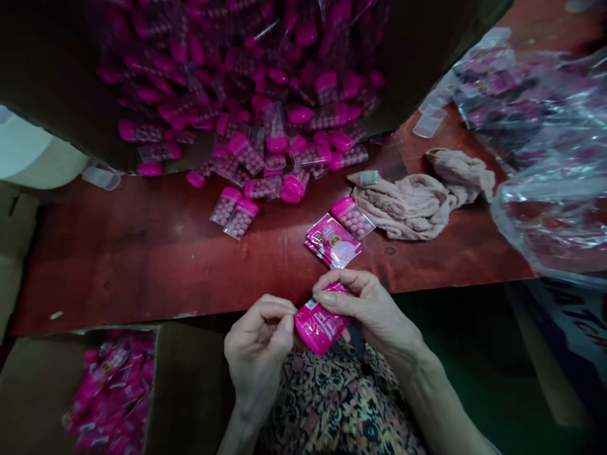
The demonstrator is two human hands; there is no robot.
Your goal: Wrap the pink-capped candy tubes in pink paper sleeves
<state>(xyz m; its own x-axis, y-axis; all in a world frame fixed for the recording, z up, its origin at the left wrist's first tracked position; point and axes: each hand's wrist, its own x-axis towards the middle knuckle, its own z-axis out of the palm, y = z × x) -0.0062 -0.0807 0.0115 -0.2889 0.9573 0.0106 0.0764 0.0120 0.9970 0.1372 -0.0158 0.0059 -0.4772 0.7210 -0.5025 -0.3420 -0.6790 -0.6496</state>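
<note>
Okay, your right hand (pixel 367 309) is pinched on the top of the pink sachet (pixel 321 327), whose long axis tilts toward you. Your curled left hand (pixel 258 354) sits just beside it, grip unclear. A stack of sachets (pixel 332 240) lies ahead on the red-brown table (pixel 142 265).

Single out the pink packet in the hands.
The pink packet held between the left hand and right hand, off the table; the others lie stacked on the table or heaped in the carton.
</note>
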